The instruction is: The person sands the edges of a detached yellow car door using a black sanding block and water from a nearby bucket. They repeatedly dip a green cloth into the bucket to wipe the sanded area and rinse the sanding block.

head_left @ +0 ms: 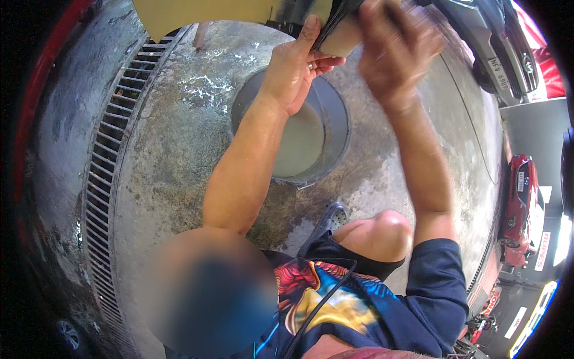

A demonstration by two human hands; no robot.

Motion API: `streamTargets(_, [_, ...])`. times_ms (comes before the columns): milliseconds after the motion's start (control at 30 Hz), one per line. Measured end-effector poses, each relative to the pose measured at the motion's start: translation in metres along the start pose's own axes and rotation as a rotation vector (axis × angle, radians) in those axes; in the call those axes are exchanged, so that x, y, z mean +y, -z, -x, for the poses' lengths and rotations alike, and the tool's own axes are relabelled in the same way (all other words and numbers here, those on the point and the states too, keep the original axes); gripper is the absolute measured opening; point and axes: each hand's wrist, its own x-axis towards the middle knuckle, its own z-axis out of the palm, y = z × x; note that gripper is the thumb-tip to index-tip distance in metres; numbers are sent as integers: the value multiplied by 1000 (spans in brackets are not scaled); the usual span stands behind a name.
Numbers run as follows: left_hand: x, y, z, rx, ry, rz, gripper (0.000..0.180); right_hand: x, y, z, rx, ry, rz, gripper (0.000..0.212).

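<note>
At the top of the head view, my left hand (pixel 297 67) grips the lower edge of a black-edged part (pixel 342 12), thumb on top and fingers curled beneath. The part has a smooth beige-grey face (pixel 342 37), and its upper end runs out of the picture. My right hand (pixel 397 51) is beside it on the right, smeared by motion; whether it touches the part or holds anything is unclear. A glossy yellow panel (pixel 203 13) adjoins the black area on the left. Below my left hand stands a dark grey bucket (pixel 339 128) with cloudy water (pixel 296 146).
A metal drain grate (pixel 98 179) curves along the left of the wet concrete floor (pixel 173 143). A dark vehicle (pixel 499 45) stands at the upper right, a red car (pixel 519 209) farther right. A thin line (pixel 472 113) lies on the floor. My shoe (pixel 335 218) is near the bucket.
</note>
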Motion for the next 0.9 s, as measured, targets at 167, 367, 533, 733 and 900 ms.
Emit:
streamTargets(167, [5,-7,0,62,-48,64,64,-41,-1,41,-106,20,-81,53])
streamTargets(367, [1,-9,5,40,-76,20,68,11,5,-18,57,-69,63,44])
streamTargets(533, [6,-9,2,63,-46,46,73,-42,1,27,-5,58,-77,51])
streamTargets(733, [3,-10,5,53,-6,22,76,26,11,-14,-97,10,22,50])
streamTargets(900, [3,-11,6,37,-5,61,68,2,5,-8,22,10,-73,47])
